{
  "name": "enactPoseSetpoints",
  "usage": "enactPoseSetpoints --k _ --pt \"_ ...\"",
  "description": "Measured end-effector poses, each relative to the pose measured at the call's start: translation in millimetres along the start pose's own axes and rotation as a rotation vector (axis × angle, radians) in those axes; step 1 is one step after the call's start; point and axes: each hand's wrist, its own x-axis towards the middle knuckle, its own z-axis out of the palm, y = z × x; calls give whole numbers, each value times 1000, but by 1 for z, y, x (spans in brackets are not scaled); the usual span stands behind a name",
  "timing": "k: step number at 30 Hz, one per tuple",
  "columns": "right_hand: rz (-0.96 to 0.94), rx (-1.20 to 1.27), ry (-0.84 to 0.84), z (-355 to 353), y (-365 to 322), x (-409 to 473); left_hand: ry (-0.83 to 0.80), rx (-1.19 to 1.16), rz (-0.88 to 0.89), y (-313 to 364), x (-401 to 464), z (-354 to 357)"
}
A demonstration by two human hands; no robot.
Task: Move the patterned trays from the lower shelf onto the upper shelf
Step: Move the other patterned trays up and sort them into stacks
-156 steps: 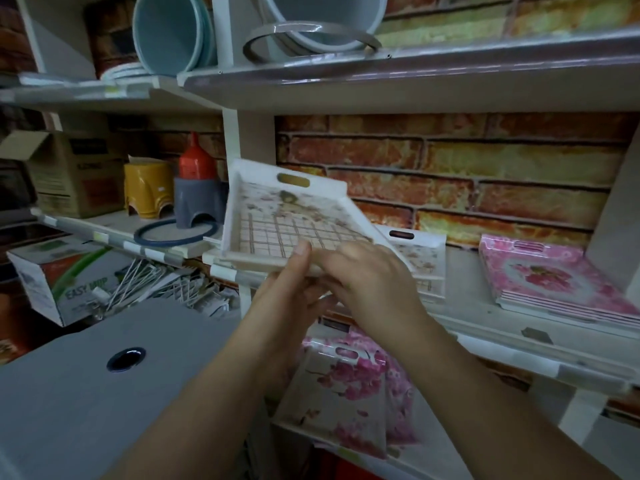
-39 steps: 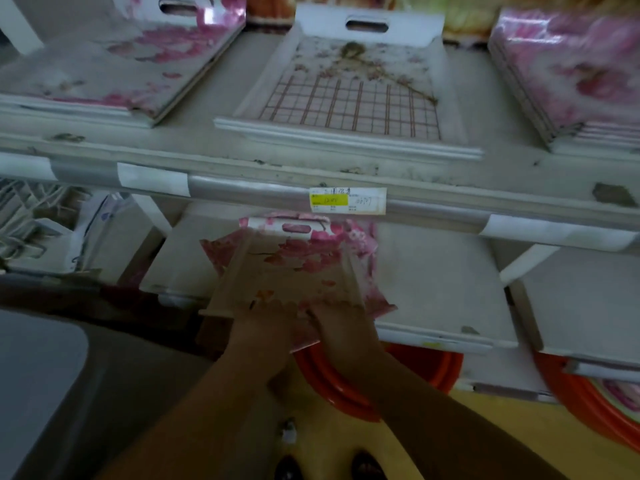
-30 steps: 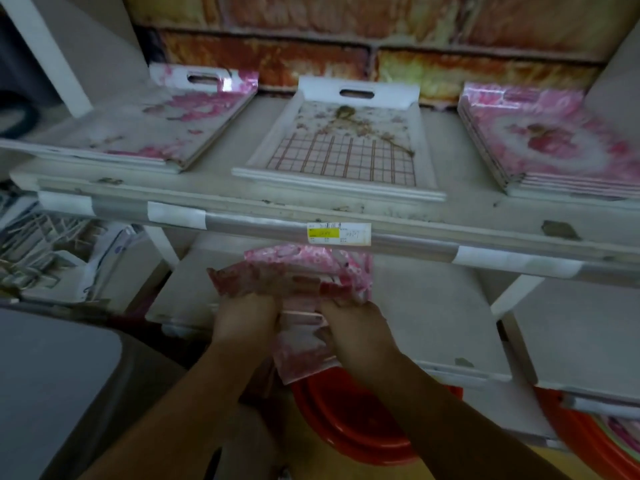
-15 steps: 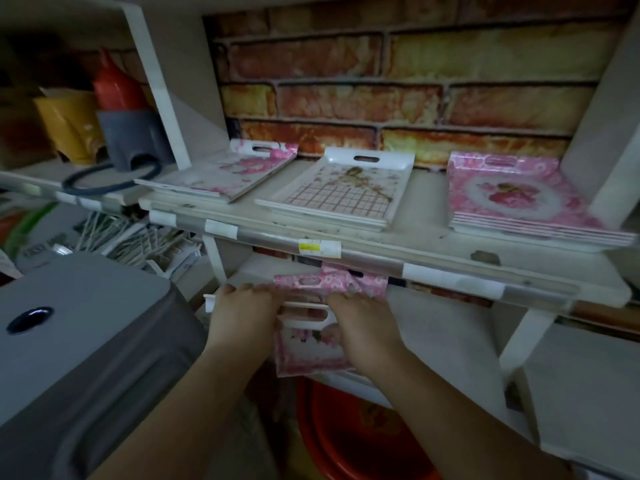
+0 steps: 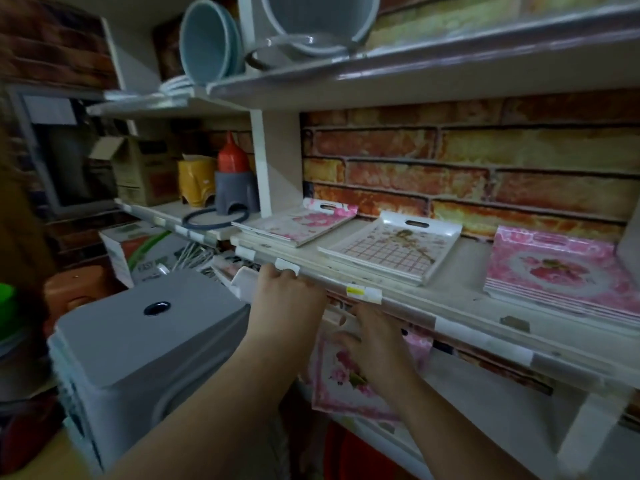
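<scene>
My left hand (image 5: 287, 296) grips the white rim of a patterned tray (image 5: 243, 283) just below the front edge of the upper shelf (image 5: 450, 318). My right hand (image 5: 375, 339) holds the same tray's right end; the hands hide most of it. Under them a pink floral tray (image 5: 341, 379) lies on the lower shelf (image 5: 485, 403). On the upper shelf rest a floral tray stack (image 5: 298, 225) at the left, a grid-patterned tray (image 5: 391, 247) in the middle and a pink tray stack (image 5: 554, 271) at the right.
A grey bin lid (image 5: 149, 330) stands close at my left. A red tub (image 5: 349, 452) sits under the lower shelf. Yellow and grey stools (image 5: 235, 192) and a blue hoop stand on the left shelf section. Buckets (image 5: 207, 39) lie overhead; a brick wall backs the shelves.
Both hands have risen with the white-rimmed tray from the lower shelf toward the upper shelf's front edge, the left hand higher. The view has tilted upward.
</scene>
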Motion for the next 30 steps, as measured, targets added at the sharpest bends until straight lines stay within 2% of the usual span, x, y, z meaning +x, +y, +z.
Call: enactPoseSetpoints --k 4,7,11,15,21,30 --pt "-16 71 -68 0 -19 19 16 31 -105 -13 -10 -16" --pt "-117 111 -88 -1 -35 34 -8 42 -184 -26 -17 -21" --pt "-193 -107 -111 -2 -56 54 -81 64 -248 -40 -26 -21" --pt "-303 -271 -52 -5 -63 59 -107 51 -276 -45 -30 -14" --pt "-381 -386 18 -20 -50 63 -119 -26 -241 -31 -20 3" --pt "-273 -502 125 -64 -6 57 30 -140 -105 8 22 22"
